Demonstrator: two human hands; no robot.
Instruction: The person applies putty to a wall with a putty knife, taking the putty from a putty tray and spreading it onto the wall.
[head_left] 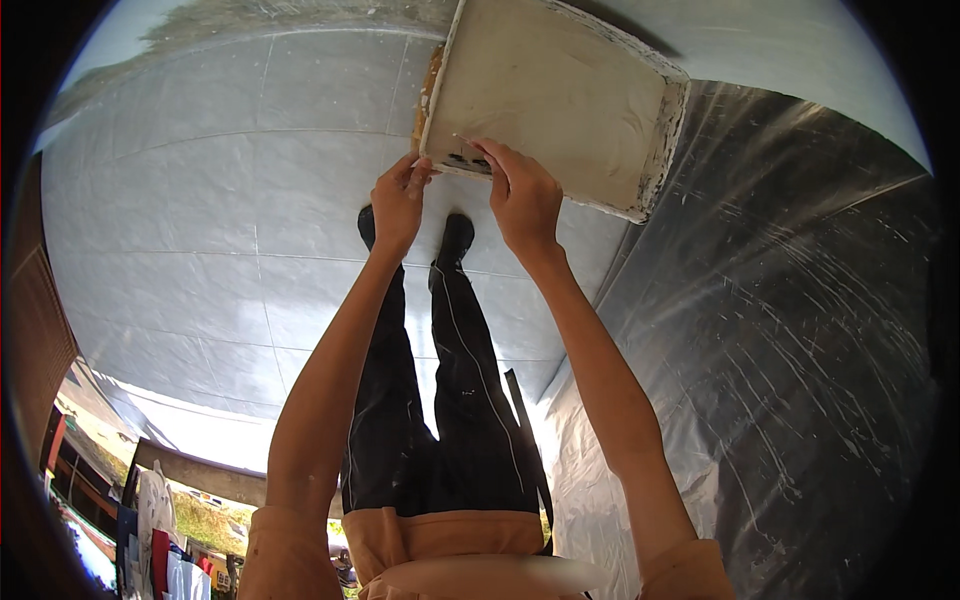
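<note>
In front of me is a shallow rectangular tray [655, 165] with a splattered white rim and a smooth beige surface inside. My left hand [400, 205] is closed at its near left corner, thumb and fingers pinching the rim. Over the inside of that near edge, my right hand [525, 195] is bent with its fingers drawn together. Small dark marks [468, 160] show by its fingertips. A tiny thin pale thing sticks up there too, and I cannot make out what the right fingers hold, if anything.
Below lies a grey tiled floor [200, 200], where my black shoes [456, 235] stand. A dark plastic sheet [800, 350] with pale streaks hangs at the right. Yellowish material [428, 95] lines the tray's left side. Hanging cloths [155, 520] show at the lower left.
</note>
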